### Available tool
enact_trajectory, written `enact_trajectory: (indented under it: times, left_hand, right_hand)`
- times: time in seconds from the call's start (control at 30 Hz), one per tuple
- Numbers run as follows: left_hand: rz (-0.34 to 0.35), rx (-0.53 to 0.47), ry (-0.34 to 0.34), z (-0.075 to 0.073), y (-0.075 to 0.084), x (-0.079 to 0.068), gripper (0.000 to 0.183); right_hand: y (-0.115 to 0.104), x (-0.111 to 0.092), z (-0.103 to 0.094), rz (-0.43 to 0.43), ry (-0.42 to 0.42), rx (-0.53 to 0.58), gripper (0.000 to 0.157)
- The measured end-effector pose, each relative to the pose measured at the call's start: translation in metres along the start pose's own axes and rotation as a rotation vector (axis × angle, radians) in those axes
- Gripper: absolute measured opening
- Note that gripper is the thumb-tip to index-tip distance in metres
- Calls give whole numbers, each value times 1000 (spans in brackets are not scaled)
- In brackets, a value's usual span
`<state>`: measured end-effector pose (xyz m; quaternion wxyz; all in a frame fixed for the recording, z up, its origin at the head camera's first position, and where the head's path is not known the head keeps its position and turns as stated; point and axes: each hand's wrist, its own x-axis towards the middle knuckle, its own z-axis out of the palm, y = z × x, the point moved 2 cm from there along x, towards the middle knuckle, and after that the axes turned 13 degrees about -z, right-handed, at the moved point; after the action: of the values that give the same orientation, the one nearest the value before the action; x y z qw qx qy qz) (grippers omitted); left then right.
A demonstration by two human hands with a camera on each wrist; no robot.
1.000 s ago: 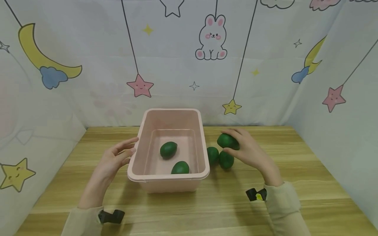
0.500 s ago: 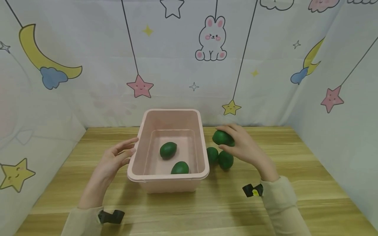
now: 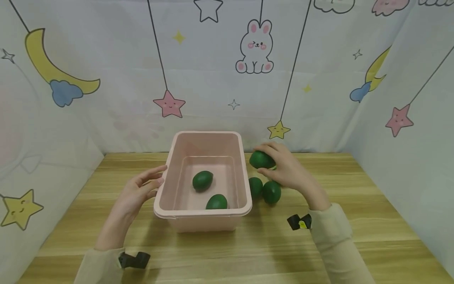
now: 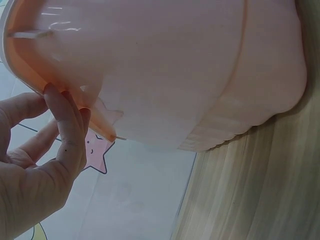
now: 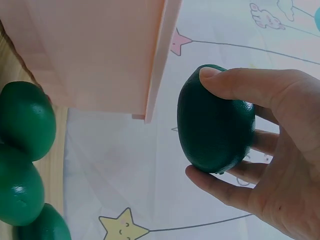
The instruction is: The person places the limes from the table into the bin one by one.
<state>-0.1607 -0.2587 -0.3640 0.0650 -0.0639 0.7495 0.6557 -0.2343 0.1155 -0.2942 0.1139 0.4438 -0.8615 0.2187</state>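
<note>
"The right hand has carried the smooth, dark-green, egg-shaped fruit leftward, nearer the pale-pink, rectangular plastic box."
"How is it gripped?"
"Thumb and fingers clamp around it, in the air just right of the box's rim."
"Its long axis?"
"Roughly left to right in the head view; I can't tell which end is narrower."
"The left hand?"
"Fingers loosely bent, touching the box's left rim."

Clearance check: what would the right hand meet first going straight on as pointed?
Likely the pink bin's right rim toward its far end, held green fruit leading; depth is unclear, it may pass over.
</note>
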Motion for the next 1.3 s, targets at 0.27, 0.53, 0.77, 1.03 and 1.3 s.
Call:
enact_trajectory:
  times: [0.27, 0.53, 0.77, 1.03, 1.3]
  left_hand:
    - [-29, 16, 8, 0, 1, 0, 56]
    - [-31, 1, 10, 1, 2, -1, 55]
    - [-39, 1, 10, 0, 1, 0, 55]
    - [-42, 2, 11, -1, 1, -1, 57]
    - [-52, 8, 14, 0, 2, -1, 57]
  right_hand:
    - [-4, 14, -5, -61, 8, -22, 58]
    - [-9, 22, -8, -76, -12, -45, 58]
    - [-13, 30, -9, -105, -18, -52, 56]
    - [-19, 40, -7, -92, -55, -27, 54]
    - [-20, 49, -3, -93, -83, -34, 55]
